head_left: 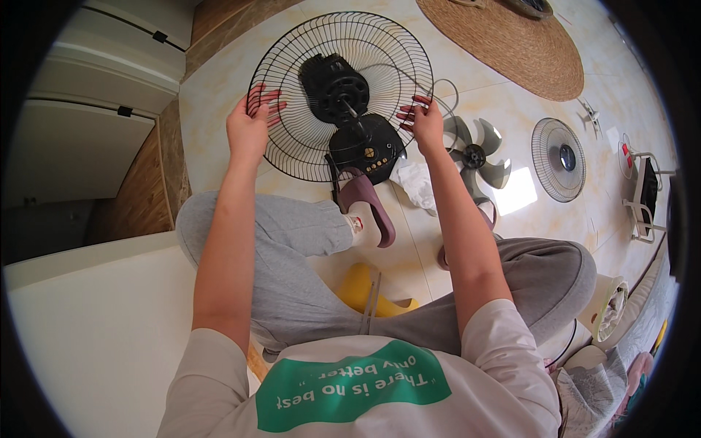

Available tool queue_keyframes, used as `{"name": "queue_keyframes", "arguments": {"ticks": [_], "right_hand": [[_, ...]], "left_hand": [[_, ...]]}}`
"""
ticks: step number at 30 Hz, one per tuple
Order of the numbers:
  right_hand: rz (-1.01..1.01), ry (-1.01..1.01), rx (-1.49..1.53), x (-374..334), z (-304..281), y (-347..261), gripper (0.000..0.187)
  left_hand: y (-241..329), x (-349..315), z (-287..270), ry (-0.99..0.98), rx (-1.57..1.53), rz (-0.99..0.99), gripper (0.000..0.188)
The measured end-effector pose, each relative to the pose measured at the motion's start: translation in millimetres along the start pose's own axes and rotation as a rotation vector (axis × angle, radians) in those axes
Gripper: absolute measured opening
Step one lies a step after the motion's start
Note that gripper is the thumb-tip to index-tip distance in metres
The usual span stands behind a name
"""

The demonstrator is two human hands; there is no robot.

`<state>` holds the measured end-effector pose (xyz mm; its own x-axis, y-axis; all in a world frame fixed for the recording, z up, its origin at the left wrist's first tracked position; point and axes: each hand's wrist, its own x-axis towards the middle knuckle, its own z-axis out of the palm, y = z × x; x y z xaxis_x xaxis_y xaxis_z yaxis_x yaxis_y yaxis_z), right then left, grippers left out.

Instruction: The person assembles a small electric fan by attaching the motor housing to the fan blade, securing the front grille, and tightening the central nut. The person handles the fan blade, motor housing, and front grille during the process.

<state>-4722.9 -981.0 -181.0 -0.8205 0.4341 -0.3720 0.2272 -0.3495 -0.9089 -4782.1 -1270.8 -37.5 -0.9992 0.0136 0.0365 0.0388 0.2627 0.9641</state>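
A round black wire fan grille (398, 62) is held by its rim between both hands. My left hand (250, 125) closes on its left side, fingers showing through the wires. My right hand (425, 123) grips the right side, its fingertips at the wires. Within the grille's outline is the black fan motor (339, 91) with a bare metal shaft; I cannot tell whether the grille touches it. The black fan base (369, 150), with several gold buttons, stands on the floor near my slippered foot (365, 208).
Dark translucent fan blades (475, 155) lie right of my right hand. Farther right is another grille (558, 159) with a dark centre. White crumpled plastic (416, 182) is beside the base. A grey cord (447, 82) loops behind. A woven mat (511, 51) lies at the back, cabinets (87, 139) at left.
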Motion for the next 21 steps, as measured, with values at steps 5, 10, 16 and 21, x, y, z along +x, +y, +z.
{"name": "queue_keyframes", "arguments": {"ticks": [5, 10, 16, 21], "right_hand": [[-0.003, -0.008, 0.003, 0, 0, -6, 0.026], [-0.008, -0.013, -0.034, -1, -1, -11, 0.027], [0.034, -0.031, -0.040, -3, -2, -15, 0.027], [0.012, -0.045, -0.019, -2, -3, -13, 0.026]], "left_hand": [[-6, 5, -3, 0.014, 0.028, -0.001, 0.030], [-2, 6, -3, 0.013, -0.010, -0.041, 0.028], [2, 6, -2, -0.005, -0.007, -0.063, 0.027], [-4, 8, -3, 0.011, 0.053, -0.002, 0.027]]}}
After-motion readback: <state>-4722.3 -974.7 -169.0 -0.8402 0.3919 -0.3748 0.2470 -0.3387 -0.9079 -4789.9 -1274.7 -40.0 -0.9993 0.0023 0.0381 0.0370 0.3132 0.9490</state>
